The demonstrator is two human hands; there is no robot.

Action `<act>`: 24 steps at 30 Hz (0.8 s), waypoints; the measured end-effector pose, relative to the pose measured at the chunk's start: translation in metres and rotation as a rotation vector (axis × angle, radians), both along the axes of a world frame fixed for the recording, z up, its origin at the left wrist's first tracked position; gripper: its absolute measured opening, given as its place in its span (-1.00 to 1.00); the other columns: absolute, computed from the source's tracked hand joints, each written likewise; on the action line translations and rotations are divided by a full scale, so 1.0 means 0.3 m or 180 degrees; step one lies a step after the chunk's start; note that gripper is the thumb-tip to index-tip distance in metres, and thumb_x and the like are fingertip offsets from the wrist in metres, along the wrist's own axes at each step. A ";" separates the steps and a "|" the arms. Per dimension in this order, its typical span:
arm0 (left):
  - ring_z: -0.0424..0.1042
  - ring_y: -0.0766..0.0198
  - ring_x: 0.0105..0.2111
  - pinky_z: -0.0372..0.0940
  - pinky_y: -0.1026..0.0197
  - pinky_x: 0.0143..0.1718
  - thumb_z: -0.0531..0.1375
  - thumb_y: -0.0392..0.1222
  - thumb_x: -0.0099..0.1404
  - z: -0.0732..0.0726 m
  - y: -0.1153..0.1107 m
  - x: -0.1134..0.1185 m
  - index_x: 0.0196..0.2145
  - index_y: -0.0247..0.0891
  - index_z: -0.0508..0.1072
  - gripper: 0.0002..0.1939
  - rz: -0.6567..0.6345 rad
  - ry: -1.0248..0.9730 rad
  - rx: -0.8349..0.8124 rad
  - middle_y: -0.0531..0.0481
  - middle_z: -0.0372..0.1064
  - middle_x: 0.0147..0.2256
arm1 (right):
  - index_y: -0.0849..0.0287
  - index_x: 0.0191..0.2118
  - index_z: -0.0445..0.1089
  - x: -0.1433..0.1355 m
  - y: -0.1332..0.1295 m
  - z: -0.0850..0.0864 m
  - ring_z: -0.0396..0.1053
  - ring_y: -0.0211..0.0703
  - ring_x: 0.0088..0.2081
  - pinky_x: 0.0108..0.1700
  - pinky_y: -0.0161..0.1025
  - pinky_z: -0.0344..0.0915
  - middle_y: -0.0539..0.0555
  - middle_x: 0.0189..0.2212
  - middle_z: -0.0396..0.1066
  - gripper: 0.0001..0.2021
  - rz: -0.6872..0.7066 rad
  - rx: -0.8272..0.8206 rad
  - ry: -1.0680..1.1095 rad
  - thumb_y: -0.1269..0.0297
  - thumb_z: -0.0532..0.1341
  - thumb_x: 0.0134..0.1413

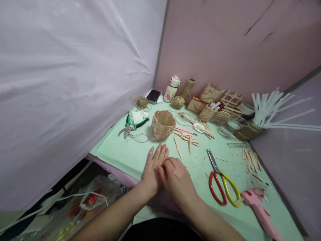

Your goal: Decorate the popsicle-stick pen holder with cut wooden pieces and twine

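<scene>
My left hand is held palm up near the table's front edge, its fingers stretched out. Over its palm lies my right hand, its fingers bent and pressed together; whatever they may pinch is hidden. Just beyond my fingertips stands a cup-shaped holder of wooden pieces. Loose wooden sticks are scattered to its right, beside a pink pen-like tool. Scissors with one red and one yellow handle lie open to the right of my hands.
Green-handled pruners lie at the left. Twine balls, a bottle and a phone are at the back. A pink glue gun lies front right; white sticks stand behind. A plastic bag is below left.
</scene>
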State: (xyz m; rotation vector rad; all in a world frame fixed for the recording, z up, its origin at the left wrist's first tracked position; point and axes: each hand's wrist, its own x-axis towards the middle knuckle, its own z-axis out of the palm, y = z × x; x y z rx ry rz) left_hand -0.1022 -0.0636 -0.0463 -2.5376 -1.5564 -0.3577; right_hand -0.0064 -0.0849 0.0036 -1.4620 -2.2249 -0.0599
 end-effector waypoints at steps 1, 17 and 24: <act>-0.18 0.00 0.37 -0.19 -0.16 0.34 -0.04 -0.19 0.34 0.000 0.001 0.000 0.27 -0.35 0.19 -0.44 -0.0011 -0.0022 -0.0004 -0.21 -0.04 0.34 | 0.22 -0.37 0.39 0.000 0.004 -0.001 0.35 -0.01 -0.33 -0.23 -0.10 0.36 0.15 -0.40 0.42 -0.88 -0.0014 -0.0010 0.0064 0.38 0.16 0.19; -0.19 0.01 0.37 -0.20 -0.18 0.34 -0.01 -0.21 0.32 0.001 -0.001 0.000 0.25 -0.33 0.22 -0.45 -0.0004 -0.0049 -0.0074 -0.21 -0.01 0.33 | 0.20 -0.30 0.36 0.006 0.006 -0.011 0.34 0.00 -0.26 -0.20 -0.07 0.36 0.19 -0.30 0.40 -0.92 -0.0067 -0.0032 0.0226 0.37 0.14 0.21; -0.21 0.00 0.38 -0.17 -0.17 0.34 -0.03 -0.23 0.32 0.002 0.002 -0.001 0.26 -0.40 0.19 -0.43 0.0017 -0.0018 -0.0072 -0.24 -0.04 0.34 | 0.22 -0.30 0.37 0.007 0.001 -0.007 0.34 0.01 -0.23 -0.16 -0.06 0.36 0.20 -0.29 0.41 -0.94 -0.0073 -0.0238 0.0391 0.37 0.17 0.19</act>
